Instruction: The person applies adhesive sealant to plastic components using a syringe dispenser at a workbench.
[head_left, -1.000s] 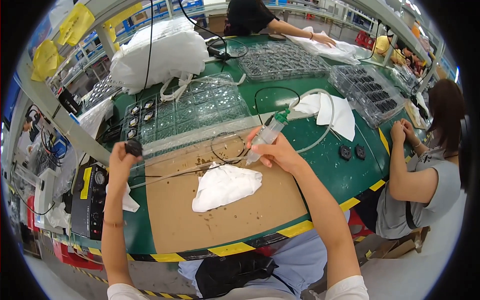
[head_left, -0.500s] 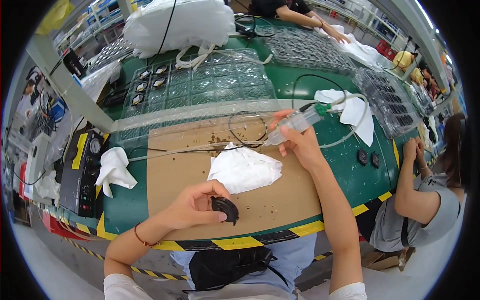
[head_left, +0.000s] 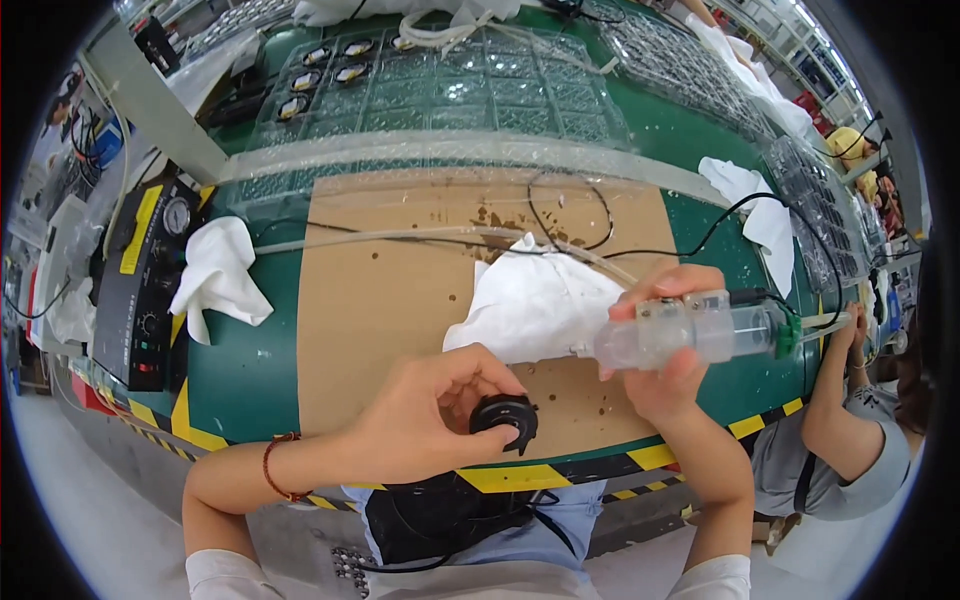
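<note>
Between the thumb and fingers of my left hand is a small round black part, tilted up over the near edge of a brown cardboard sheet. My right hand is wrapped round a clear dispensing syringe with a green cap and a tube at its rear. The syringe lies almost level, its tip pointing left toward the black part but apart from it. A crumpled white cloth rests on the cardboard beyond both hands.
At the left stands a black control box with a gauge, beside another white cloth. Clear compartment trays lie at the back, several pockets filled. A thin hose and a black cable cross the bench. A co-worker sits at the right.
The syringe has come nearer and lower and has swung level, its tip closer to the black part. My left hand has turned the part and moved a little right. The view has shifted.
</note>
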